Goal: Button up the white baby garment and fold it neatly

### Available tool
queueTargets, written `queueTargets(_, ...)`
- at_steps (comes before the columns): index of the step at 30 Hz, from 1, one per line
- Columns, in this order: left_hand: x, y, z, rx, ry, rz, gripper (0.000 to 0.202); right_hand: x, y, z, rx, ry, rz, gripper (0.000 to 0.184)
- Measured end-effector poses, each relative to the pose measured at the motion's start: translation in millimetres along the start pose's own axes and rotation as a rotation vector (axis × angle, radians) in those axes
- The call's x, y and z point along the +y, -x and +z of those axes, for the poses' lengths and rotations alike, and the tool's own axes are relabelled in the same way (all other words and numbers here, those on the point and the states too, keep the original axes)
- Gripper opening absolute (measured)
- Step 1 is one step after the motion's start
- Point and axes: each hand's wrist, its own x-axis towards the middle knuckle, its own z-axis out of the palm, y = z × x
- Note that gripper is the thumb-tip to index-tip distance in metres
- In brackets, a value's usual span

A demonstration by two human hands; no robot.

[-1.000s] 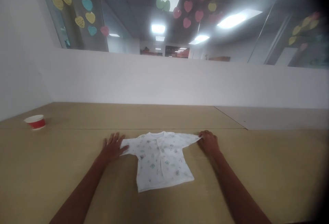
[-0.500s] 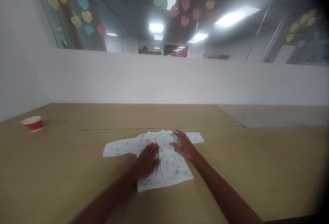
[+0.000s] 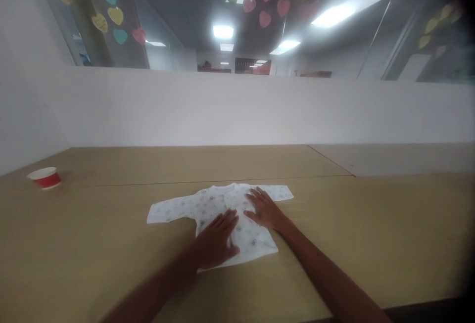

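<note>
A small white long-sleeved baby shirt [image 3: 210,203] with a faint scattered print lies spread on the table, collar towards the wall and sleeves out to both sides. My left hand [image 3: 218,239] rests over the lower left of its front, fingers extended and thumb apart, hiding part of the hem. On the upper right of the chest lies my right hand [image 3: 264,209], its fingers spread and reaching towards the right shoulder. Neither hand grips the cloth.
The shirt is on a wide tan table [image 3: 111,244] with seam lines across it. A white and red paper bowl [image 3: 46,178] stands far left. Behind the table rises a white wall [image 3: 185,110], topped by glass with heart-shaped notes.
My left hand has slid slightly down and to the right over the shirt's front. The right hand stays almost in place. The whole view has shifted a little.
</note>
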Motion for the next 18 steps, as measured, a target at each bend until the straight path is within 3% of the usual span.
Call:
queueTargets(3, 5, 0, 6.8, -0.017, 0.04, 0.051, 0.083, -19, 0, -2, 0.062, -0.073, -0.145, 0.06)
queueTargets(5, 3, 1, 5.0, -0.029, 0.088, 0.067, 0.077, -30, 1, -2, 0.035, -0.121, -0.187, 0.058)
queueTargets(7, -5, 1, -2.0, -0.013, 0.201, 0.058, 0.059, -35, 2, -1, -0.066, -0.144, -0.193, 0.059)
queueTargets(11, -29, 4, -15.1, 0.163, 0.364, -0.09, 0.036, -27, 3, 1, -0.273, -0.136, -0.159, 0.065)
queueTargets(15, -50, 9, -9.3, 0.156, 0.21, -0.086, 0.04, -31, 7, -4, -0.244, -0.106, -0.131, 0.066)
queueTargets(18, -57, 9, 1.2, 0.084, 0.061, -0.09, 0.05, -67, 26, -12, -0.183, -0.117, -0.17, 0.065)
